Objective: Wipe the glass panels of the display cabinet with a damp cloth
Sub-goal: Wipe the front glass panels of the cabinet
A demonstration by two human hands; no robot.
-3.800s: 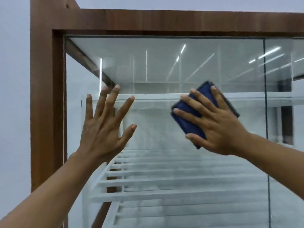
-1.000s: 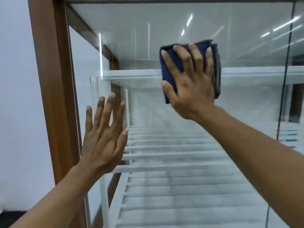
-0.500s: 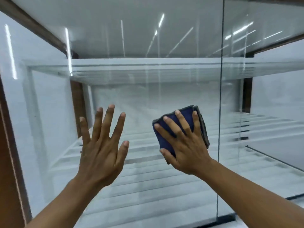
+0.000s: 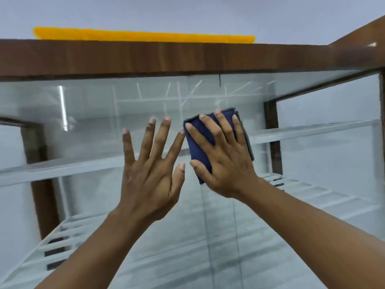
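Cloth [image 4: 198, 150] | pressed to glass panel [image 4: 93, 113] by flat right hand [image 4: 227, 167] | left hand [image 4: 150, 176] released

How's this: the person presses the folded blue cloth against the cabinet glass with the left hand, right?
Not the left. The head view shows the right hand pressing the folded blue cloth against the cabinet glass; the left hand is spread open beside it, holding nothing.

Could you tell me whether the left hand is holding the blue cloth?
No, the right hand presses the blue cloth against the glass panel, while the left hand is bare, fingers spread.
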